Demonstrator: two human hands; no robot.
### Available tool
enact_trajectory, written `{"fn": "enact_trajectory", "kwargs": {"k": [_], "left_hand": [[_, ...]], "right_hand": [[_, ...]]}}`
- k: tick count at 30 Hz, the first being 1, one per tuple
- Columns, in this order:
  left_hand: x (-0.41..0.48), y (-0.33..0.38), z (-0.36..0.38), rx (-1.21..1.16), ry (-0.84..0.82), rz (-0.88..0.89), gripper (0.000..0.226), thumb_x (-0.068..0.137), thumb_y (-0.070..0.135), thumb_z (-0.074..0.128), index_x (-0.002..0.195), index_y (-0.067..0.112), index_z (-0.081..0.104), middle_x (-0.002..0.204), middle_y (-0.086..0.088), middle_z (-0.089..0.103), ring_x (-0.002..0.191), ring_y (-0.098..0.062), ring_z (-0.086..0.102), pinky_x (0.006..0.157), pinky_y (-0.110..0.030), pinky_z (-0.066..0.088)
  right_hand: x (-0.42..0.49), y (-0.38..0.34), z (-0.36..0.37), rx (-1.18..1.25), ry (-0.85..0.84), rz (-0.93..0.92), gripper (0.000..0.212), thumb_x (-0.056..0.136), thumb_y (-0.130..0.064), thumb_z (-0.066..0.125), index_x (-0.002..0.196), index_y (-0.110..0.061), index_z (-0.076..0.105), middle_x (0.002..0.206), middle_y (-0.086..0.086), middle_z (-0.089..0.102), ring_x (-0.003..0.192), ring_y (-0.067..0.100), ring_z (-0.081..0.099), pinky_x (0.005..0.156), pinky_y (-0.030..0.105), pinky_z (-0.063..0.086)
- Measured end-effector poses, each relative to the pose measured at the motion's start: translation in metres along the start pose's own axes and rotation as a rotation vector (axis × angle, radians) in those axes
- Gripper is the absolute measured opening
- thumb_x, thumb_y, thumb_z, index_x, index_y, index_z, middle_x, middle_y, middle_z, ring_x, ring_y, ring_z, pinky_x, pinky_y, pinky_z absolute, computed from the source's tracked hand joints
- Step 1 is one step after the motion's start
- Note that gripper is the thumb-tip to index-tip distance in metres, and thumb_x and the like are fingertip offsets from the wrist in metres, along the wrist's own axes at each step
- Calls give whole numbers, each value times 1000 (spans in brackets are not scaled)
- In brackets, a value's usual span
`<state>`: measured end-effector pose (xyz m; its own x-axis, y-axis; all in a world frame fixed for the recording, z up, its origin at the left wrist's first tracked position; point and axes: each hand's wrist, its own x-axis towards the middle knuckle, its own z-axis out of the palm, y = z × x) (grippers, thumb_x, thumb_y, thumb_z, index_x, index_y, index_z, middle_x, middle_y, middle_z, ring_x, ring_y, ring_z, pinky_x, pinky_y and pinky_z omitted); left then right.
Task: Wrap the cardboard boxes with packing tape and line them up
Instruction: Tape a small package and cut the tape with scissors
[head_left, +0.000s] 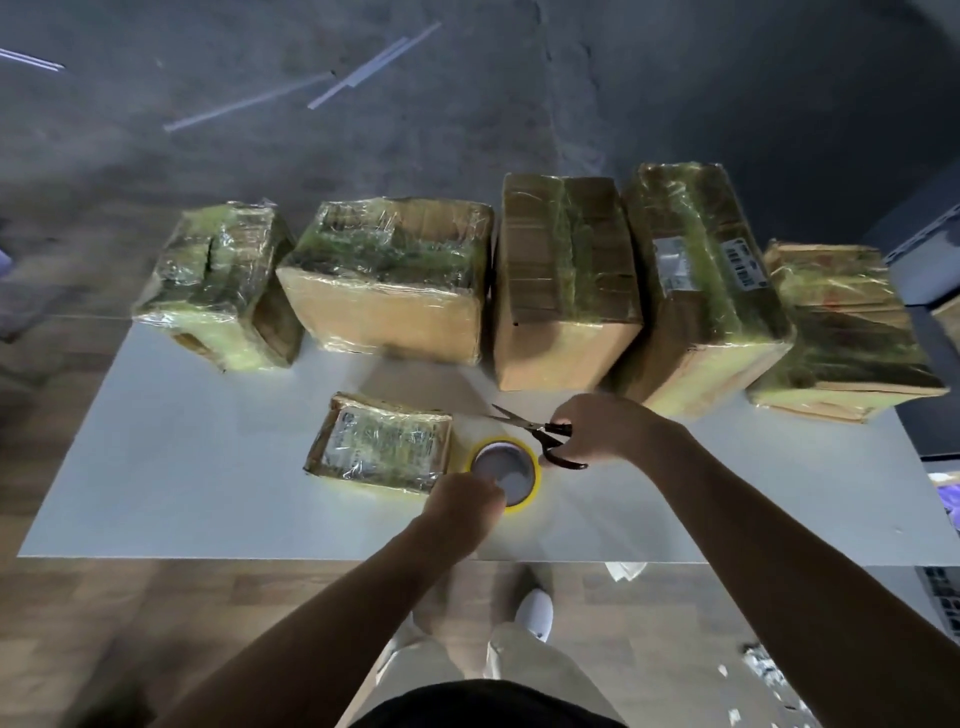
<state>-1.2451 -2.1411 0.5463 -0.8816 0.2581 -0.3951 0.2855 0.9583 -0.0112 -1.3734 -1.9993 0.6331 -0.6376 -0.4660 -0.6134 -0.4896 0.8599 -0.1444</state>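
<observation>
small box (379, 447), wrapped in clear tape, lies flat on the white worktop (208, 467) at centre frame, just left of both hands; yellow tape roll (519, 506) lies flat right beside the box's right side, can't tell if touching; left hand (462, 501) is at the roll's lower-left rim w/ fingers curled over it, gripping the roll; right hand (597, 431) is just up & right of the roll, fingers through the black handles of the scissors (540, 434), grasping them; blades parted, tips pointing left toward the small box's upper right corner, above the roll in frame; too blurred to tell if any tape runs betw. the blades.

row of five boxes (561, 291) spans the worktop's far edge across mid frame, all taped; leftmost stands apart from the 2nd, the right three crowd together; 4th carries a white label & barcode; rightmost sits at the worktop's right end; the 3rd & 4th stand close behind the right hand.

wood floor (104, 623) fills lower frame, w/ a white shoe (535, 613) under the worktop edge & pale scraps lower right.
</observation>
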Motion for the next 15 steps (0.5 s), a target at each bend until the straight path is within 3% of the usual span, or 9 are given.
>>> {"fn": "enact_trajectory", "kwargs": {"k": [5,7,9,12,15], "left_hand": [[-8,-10,-1,-29,120,143,18,86,10,50,97,14,64,97,-4,63,87,-23,65,55,-29,41],[-12,-16,-3,-3,138,255,11,67,17,72,76,20,65,74,3,62,67,-15,63,45,-24,40],[-14,-21,-3,36,199,311,19,52,17,78,63,22,63,62,6,57,54,-11,58,38,-21,38],[-14,-22,2,-27,206,344,13,69,8,63,79,16,64,75,-1,61,67,-20,61,47,-28,43],[-12,-23,8,-66,259,310,21,81,2,47,94,9,62,89,-9,60,81,-28,60,56,-36,47]], "right_hand": [[-4,-16,-20,-100,-87,56,36,74,-48,65,63,-16,51,60,-2,47,56,17,43,48,23,29],[-3,-23,-25,-127,-137,53,39,73,-51,66,63,-16,51,60,-2,43,56,16,40,48,23,28],[-1,-31,-29,-148,-157,51,38,72,-52,68,67,-16,55,61,-2,45,57,16,42,50,24,30],[2,-44,-33,-177,-171,53,40,72,-53,70,70,-15,58,64,-1,47,61,18,45,53,25,33],[4,-59,-37,-242,-201,54,39,72,-50,70,64,-15,53,61,-2,45,58,18,43,50,25,31]]}}
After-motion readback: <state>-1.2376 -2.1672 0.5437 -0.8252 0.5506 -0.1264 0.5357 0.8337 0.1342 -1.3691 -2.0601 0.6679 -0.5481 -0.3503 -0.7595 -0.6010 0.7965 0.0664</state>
